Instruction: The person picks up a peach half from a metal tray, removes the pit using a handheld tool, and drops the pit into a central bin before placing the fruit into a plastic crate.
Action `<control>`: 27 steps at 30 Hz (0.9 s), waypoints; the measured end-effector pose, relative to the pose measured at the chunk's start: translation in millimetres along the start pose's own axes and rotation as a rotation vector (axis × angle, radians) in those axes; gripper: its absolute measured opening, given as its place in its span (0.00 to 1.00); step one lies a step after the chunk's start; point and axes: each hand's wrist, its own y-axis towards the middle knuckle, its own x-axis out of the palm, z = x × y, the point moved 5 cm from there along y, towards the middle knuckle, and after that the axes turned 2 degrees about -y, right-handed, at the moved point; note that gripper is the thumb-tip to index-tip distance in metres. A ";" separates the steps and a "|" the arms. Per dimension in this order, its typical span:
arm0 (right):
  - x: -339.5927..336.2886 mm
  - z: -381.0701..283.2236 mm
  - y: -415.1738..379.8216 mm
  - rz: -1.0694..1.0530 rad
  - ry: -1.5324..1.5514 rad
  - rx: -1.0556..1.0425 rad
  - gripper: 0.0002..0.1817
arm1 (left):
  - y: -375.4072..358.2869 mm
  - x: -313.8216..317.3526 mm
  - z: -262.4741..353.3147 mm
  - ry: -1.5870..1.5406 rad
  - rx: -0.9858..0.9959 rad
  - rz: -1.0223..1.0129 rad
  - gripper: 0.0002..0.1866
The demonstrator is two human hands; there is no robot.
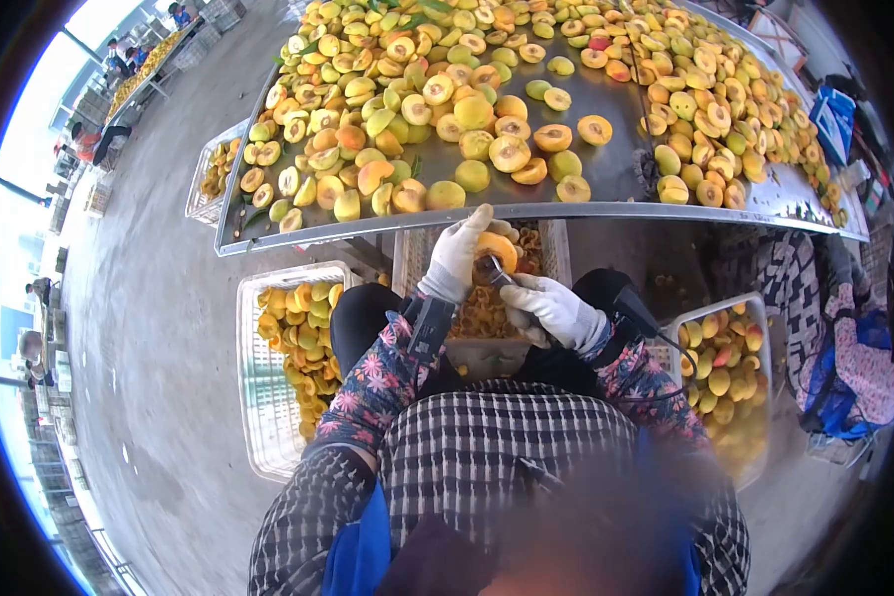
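Note:
Wrapped in a white glove, my left hand grips a yellow peach half just below the front edge of the metal table. My right hand, also gloved, is closed round a small pitting tool. Its curved metal end touches the cut face of the peach half near the centre; the handle is mostly hidden by the fingers. Below both hands, between the knees, stands a crate with orange-yellow peach scraps. On the table lie many halved peaches, several with brown centres showing.
At the left, a white crate holds peach halves. Another crate of peaches stands at the right. A co-worker sits at the far right. A blue box lies beside the table; more people and a second table are far left.

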 end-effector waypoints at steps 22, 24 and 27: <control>-32.4 33.2 17.2 0.392 -0.781 -0.239 0.20 | -59.4 -93.5 103.9 -0.089 0.364 0.411 0.20; -32.7 36.8 15.7 0.406 -0.839 -0.206 0.21 | -83.7 -135.2 144.6 0.370 0.571 0.563 0.17; -33.7 45.9 20.9 0.407 -0.904 -0.358 0.21 | -82.9 -171.8 176.3 0.943 0.678 0.765 0.17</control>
